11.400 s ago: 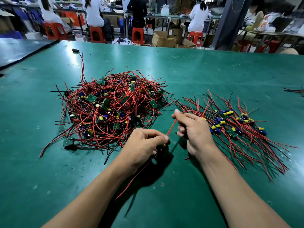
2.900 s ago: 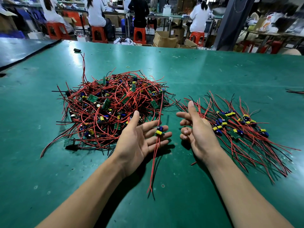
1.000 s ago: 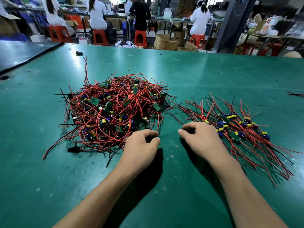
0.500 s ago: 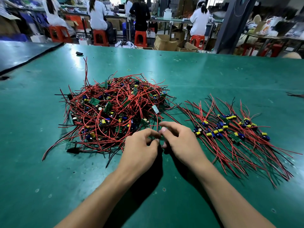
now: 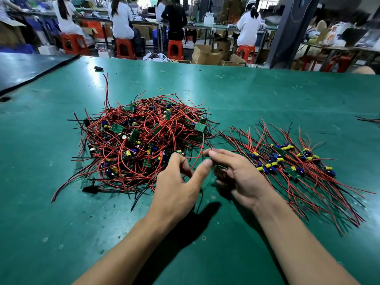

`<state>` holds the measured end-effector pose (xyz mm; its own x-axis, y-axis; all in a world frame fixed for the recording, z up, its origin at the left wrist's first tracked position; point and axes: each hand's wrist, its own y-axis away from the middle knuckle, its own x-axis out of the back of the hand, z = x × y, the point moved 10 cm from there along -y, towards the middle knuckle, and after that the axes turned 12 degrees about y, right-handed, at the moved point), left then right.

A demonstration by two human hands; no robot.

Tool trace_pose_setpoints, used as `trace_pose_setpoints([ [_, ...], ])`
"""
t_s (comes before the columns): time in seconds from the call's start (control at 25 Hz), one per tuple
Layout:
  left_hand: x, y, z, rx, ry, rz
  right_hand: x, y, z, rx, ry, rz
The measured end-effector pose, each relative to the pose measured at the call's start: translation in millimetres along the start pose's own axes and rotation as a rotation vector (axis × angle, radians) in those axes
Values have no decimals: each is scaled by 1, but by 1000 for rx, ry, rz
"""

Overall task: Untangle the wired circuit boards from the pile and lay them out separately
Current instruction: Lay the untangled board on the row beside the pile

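While the tangled pile (image 5: 139, 140) sits just ahead-left of both hands on the tabletop (image 5: 246, 95), the right hand (image 5: 240, 177) pinches a red lead (image 5: 203, 140) running away from it into the pile's near-right edge. The left hand (image 5: 176, 182), nearer the pile, curls at a board (image 5: 179, 152) there, its grip blurred beyond telling; laid-out boards (image 5: 287, 161) lie to the right hand's right.

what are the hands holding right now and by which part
The right hand pinches a red wire partway along its length, beside the pile. Whether the blurred left hand holds anything cannot be told.
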<state>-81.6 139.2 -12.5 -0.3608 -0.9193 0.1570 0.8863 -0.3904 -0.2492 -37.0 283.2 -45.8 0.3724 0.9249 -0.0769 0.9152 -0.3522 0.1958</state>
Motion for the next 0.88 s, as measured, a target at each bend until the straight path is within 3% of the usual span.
trace_pose_setpoints([
  [0.16, 3, -4, -2, 68, 133, 28, -3, 10, -13, 31, -33, -170],
  [0.32, -10, 0, -2, 123, 226, -94, -27, 27, 1, -86, 200, -430],
  [0.4, -7, -1, -4, 141, 223, -59, -32, 34, 4, -104, 293, -512],
  [0.52, -6, -4, -10, 209, 290, -44, -21, 25, 4, -84, 455, -421],
  [0.64, -26, 2, -17, 346, 463, -232, -8, 10, 4, -66, 395, -227],
  [0.76, -49, 16, -11, 467, 692, -412, -22, 15, 3, -21, 229, -390],
  [0.88, -59, 23, -7, 577, 902, -478, -26, 21, 2, -12, 170, -491],
])
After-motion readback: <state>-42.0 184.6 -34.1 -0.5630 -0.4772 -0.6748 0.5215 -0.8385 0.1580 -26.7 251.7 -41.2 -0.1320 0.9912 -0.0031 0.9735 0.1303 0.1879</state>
